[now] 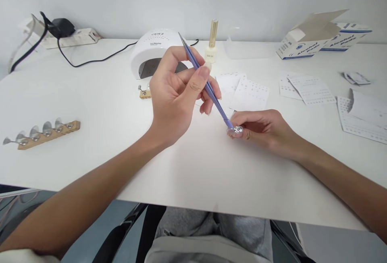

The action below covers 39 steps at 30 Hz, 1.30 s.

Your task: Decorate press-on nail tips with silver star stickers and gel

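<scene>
My left hand (pixel 173 97) pinches a pair of purple tweezers (pixel 214 97) between thumb and fingers. The metal points of the tweezers aim up and to the left, while their other end reaches down to a clear false nail (pixel 237 131) with a silver pattern. Closed around that nail is my right hand (pixel 269 130), low over the table; its fingertips are partly hidden behind the nail. The tweezers' blunt end appears to touch the nail's left part. Nail sticker sheets (pixel 250 94) lie just behind my hands.
On the left, a wooden bar (pixel 50 135) holds several clear nails on stands. Behind my left hand are a white nail lamp (pixel 160 39) and a polish bottle (pixel 212 45). Alcohol pad boxes (pixel 302 45) stand at back right; more sheets (pixel 311 89) lie before them. A power strip (pixel 81 36) sits back left.
</scene>
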Each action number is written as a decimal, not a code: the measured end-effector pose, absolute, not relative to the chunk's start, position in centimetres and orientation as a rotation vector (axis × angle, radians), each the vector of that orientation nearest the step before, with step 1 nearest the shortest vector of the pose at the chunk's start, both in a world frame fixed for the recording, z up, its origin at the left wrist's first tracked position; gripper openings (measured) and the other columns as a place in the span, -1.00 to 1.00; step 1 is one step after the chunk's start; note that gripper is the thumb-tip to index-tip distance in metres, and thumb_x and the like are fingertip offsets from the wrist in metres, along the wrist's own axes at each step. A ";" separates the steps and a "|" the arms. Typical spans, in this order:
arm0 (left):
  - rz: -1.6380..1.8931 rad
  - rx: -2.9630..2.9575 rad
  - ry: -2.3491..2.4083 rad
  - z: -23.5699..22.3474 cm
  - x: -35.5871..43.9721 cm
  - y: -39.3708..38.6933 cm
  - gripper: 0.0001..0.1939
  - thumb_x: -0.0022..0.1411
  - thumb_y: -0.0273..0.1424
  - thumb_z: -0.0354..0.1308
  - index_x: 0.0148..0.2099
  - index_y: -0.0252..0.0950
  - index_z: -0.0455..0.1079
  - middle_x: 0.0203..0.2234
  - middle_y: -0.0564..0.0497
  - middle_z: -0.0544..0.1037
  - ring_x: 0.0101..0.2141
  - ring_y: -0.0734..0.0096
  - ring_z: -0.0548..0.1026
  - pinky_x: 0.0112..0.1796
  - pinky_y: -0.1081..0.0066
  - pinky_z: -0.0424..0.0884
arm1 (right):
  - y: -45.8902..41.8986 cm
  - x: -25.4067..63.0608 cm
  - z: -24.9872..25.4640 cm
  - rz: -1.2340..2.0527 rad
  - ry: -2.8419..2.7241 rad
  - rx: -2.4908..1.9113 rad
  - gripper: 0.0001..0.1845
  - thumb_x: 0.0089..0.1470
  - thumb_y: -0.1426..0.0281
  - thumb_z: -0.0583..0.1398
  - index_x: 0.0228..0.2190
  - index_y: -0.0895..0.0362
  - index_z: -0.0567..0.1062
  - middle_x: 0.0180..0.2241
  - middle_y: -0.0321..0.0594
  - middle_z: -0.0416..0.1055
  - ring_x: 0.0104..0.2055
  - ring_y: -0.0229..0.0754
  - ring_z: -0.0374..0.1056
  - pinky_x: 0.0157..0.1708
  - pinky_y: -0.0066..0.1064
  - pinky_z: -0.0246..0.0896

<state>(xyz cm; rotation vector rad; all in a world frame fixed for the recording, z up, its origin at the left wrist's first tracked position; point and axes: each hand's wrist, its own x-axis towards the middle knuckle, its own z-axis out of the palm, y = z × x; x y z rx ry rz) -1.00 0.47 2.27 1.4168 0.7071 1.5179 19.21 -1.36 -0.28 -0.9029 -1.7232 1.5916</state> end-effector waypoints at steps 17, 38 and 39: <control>1.472 1.353 0.697 2.4 -0.9 0.4 -0.86 0.24 -0.36 0.17 -0.27 -0.17 0.22 -0.63 0.14 0.34 -0.58 0.40 0.50 -0.65 0.44 0.30 | -1.3 19.3 -0.3 1.602 -1.723 -0.880 -0.95 0.07 0.36 0.26 -0.39 0.02 0.56 -0.36 -0.25 0.46 -0.28 -0.20 0.39 -0.23 -0.29 0.34; 1.528 1.376 0.686 2.2 -1.1 0.7 -0.85 0.25 -0.39 0.16 -0.26 -0.19 0.20 -0.62 0.14 0.41 -0.58 0.44 0.49 -0.66 0.42 0.29 | -1.3 19.3 -0.3 1.581 -1.758 -0.921 -0.92 0.05 0.31 0.26 -0.40 0.01 0.57 -0.34 -0.23 0.48 -0.28 -0.17 0.41 -0.25 -0.27 0.35; 1.536 1.375 0.694 2.1 -1.2 0.9 -0.85 0.24 -0.39 0.17 -0.26 -0.19 0.20 -0.62 0.15 0.41 -0.58 0.45 0.50 -0.66 0.43 0.28 | -1.3 19.3 -0.2 1.575 -1.762 -0.929 -0.92 0.05 0.30 0.27 -0.41 0.01 0.58 -0.34 -0.22 0.49 -0.28 -0.17 0.41 -0.25 -0.27 0.35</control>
